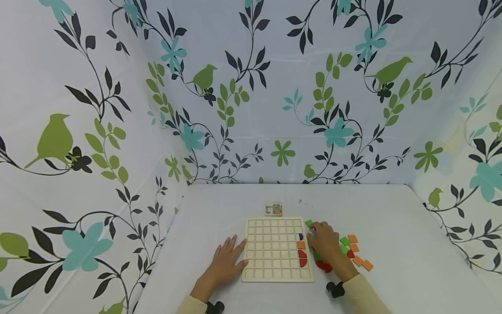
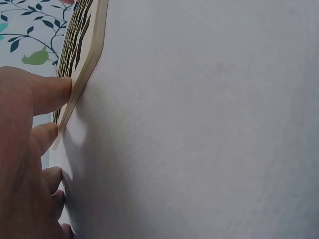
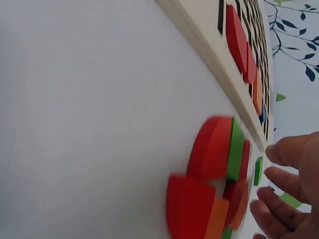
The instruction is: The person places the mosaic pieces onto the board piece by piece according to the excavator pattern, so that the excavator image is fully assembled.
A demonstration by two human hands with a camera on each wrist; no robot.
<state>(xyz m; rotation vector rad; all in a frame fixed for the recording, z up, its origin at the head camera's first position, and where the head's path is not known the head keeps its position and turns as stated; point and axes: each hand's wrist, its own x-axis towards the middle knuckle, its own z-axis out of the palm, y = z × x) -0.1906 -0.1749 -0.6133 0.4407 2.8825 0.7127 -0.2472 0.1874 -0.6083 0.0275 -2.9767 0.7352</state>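
Observation:
A pale wooden grid board (image 1: 270,242) lies flat on the white table. Its right-hand column holds a small blue piece (image 1: 301,237), an orange square (image 1: 300,245) and two red curved pieces (image 1: 303,262). My left hand (image 1: 226,261) is spread beside the board, with thumb and forefinger touching its left edge (image 2: 92,59). At the board's right side, my right hand (image 1: 324,240) reaches over loose pieces, fingers apart and loosely bent. Just past its fingertips lies a green piece (image 1: 309,223), seen near the thumb in the right wrist view (image 3: 258,171).
Red pieces (image 1: 323,266) lie close under the right wrist. Farther right are scattered orange squares (image 1: 367,265), green squares (image 1: 345,240) and another red piece (image 1: 351,254). A small printed card (image 1: 273,209) lies behind the board. Patterned cloth (image 1: 274,87) hangs behind and at both sides.

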